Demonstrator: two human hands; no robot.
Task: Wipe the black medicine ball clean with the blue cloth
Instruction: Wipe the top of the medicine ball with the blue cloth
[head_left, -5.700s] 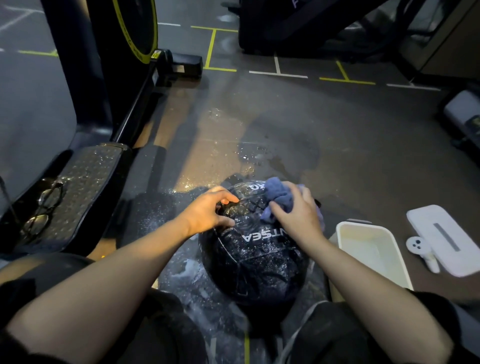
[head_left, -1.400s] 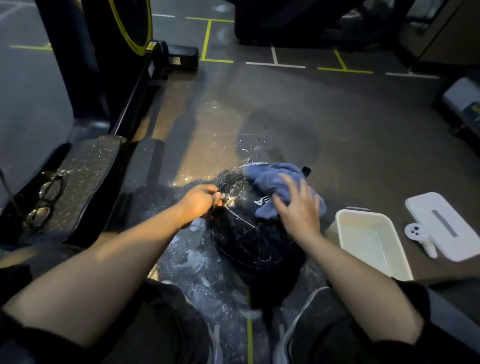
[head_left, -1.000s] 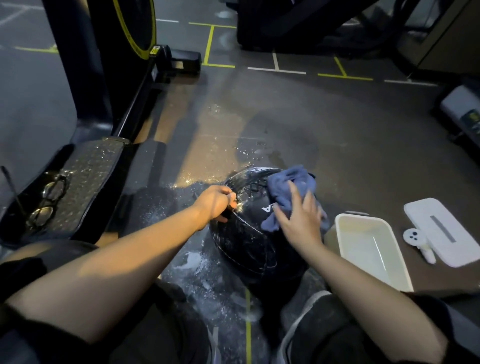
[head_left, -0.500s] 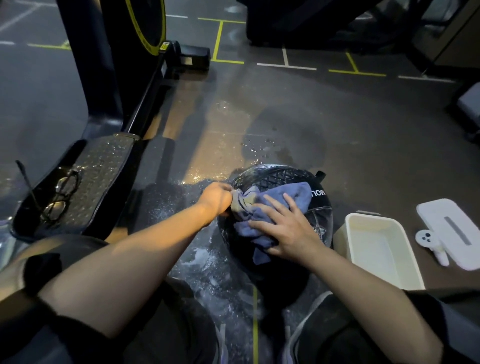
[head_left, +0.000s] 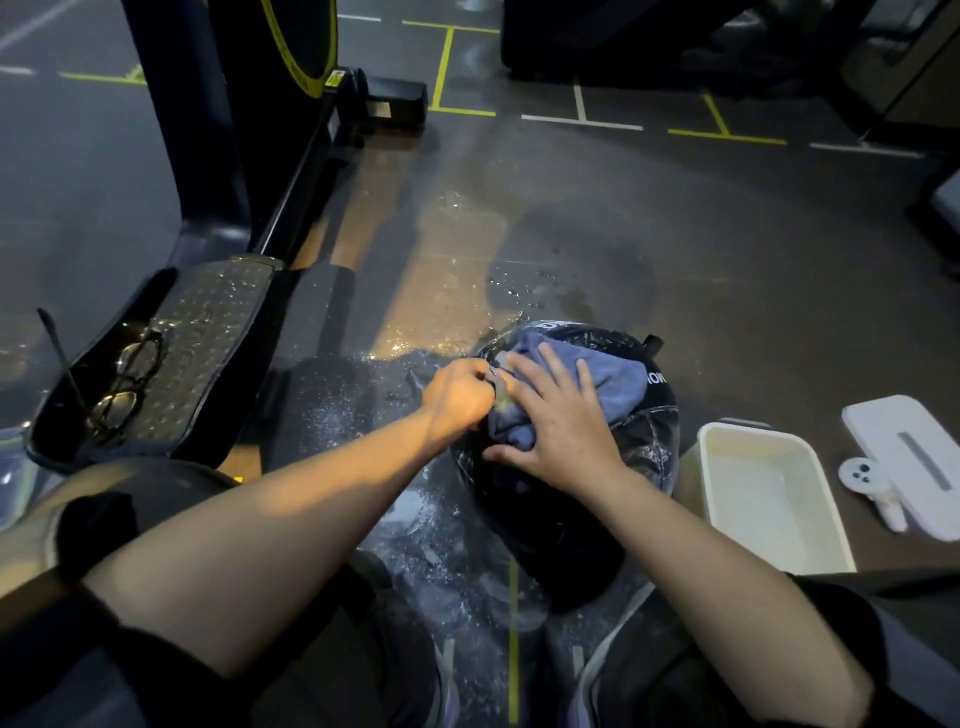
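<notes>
The black medicine ball (head_left: 644, 447) is seen on the wet floor (head_left: 571, 234), lower centre. The blue cloth (head_left: 597, 384) is pressed onto it by the spread right hand (head_left: 561, 431); its edge is pinched by the left hand (head_left: 460, 397). A white tub (head_left: 831, 509) is set just right.

A gym: exercise machine (head_left: 228, 130), taped floor lines (head_left: 582, 111).
</notes>
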